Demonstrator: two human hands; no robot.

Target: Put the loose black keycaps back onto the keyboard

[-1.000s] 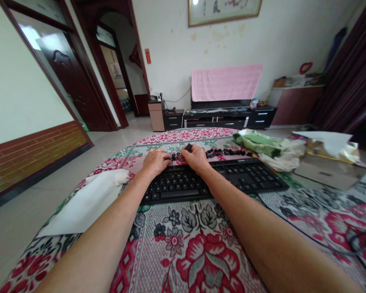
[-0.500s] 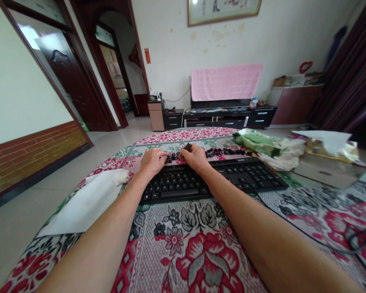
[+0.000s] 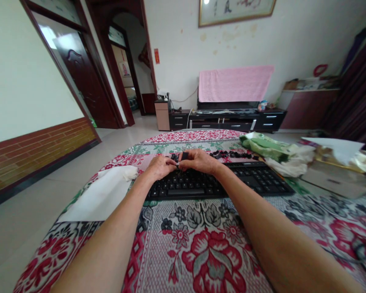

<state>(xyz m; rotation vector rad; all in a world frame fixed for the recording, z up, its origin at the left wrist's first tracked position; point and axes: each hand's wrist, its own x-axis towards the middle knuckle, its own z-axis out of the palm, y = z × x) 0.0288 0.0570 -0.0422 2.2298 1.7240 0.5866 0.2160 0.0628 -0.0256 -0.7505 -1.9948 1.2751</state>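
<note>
A black keyboard (image 3: pixel 252 182) lies on the flowered tablecloth, its upper left part covered by my hands. My right hand (image 3: pixel 199 161) is closed on a small black block-like piece (image 3: pixel 185 156), whose kind is unclear. Close beside it, my left hand (image 3: pixel 160 167) pinches with thumb and forefinger at a small dark piece, perhaps a keycap, mostly hidden by the fingers. The fingertips of both hands nearly meet above the keyboard's back edge. Behind the keyboard runs a row of loose black keycaps (image 3: pixel 232 155), and a few more show between the hands.
White paper (image 3: pixel 100 199) with a crumpled tissue lies at the left. A green plastic package (image 3: pixel 264 146), crumpled white tissue (image 3: pixel 293 162) and a tissue box (image 3: pixel 332 179) stand at the right. A dark cable (image 3: pixel 361 252) curls near the right edge.
My hands have come together; the right has turned so its black piece is beside the left fingertips. The whole view has shifted slightly.
</note>
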